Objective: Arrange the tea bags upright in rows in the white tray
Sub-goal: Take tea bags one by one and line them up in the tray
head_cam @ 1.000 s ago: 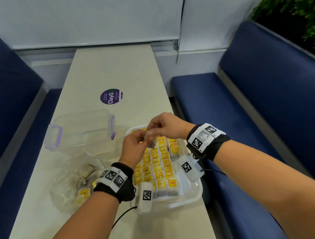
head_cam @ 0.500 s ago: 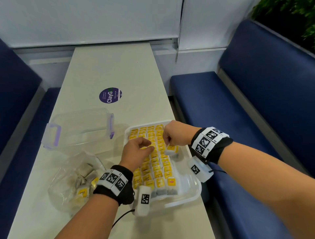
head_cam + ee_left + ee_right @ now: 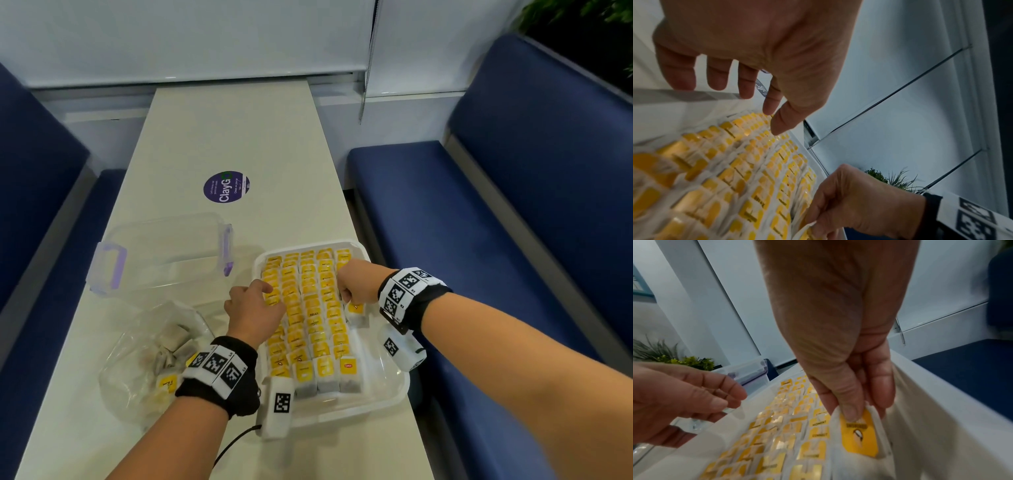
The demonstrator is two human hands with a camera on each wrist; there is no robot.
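Observation:
The white tray [image 3: 394,394] at the table's near right edge holds rows of upright tea bags [image 3: 308,308] with yellow tags. My right hand [image 3: 356,287] is over the tray's right side and pinches one tea bag [image 3: 857,438] by its top, thumb on its yellow tag, lowering it by the right wall; this bag [image 3: 356,313] shows under the fist. My left hand [image 3: 253,308] hovers over the tray's left rows with fingers [image 3: 772,105] relaxed, holding nothing. The tea bags [image 3: 748,170] fill most of the tray.
A crumpled clear plastic bag [image 3: 150,356] with several loose tea bags lies left of the tray. Behind it stands a clear storage box [image 3: 161,253] with purple clips. A purple round sticker [image 3: 226,186] is on the table. Blue benches flank the table.
Both hands came down from above the tray. The right hand took the tea bag down into the right-hand row; the left hand let go and moved left over the tray.

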